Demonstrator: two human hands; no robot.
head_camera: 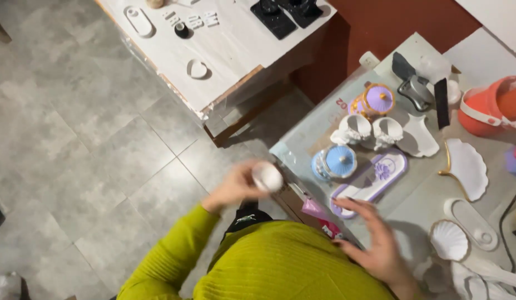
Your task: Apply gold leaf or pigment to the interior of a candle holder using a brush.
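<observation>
My left hand (pixel 238 186), blurred by motion, grips a small round white object (pixel 267 177) off the left edge of the glass-topped table (pixel 313 133). My right hand (pixel 375 239) hovers flat with fingers spread over the table's near part, fingertips close to a long oval purple-rimmed tray (pixel 369 183). Just beyond the tray stands a blue lidded trinket box (pixel 334 162).
On the table: a purple and gold lidded box (pixel 373 100), two white cups (pixel 369 130), white shell-shaped dishes (pixel 448 240), a fan-shaped dish (pixel 468 166), an orange container (pixel 491 108). A second white table (pixel 224 50) with small moulds stands beyond. Grey tile floor (pixel 91 139) lies left.
</observation>
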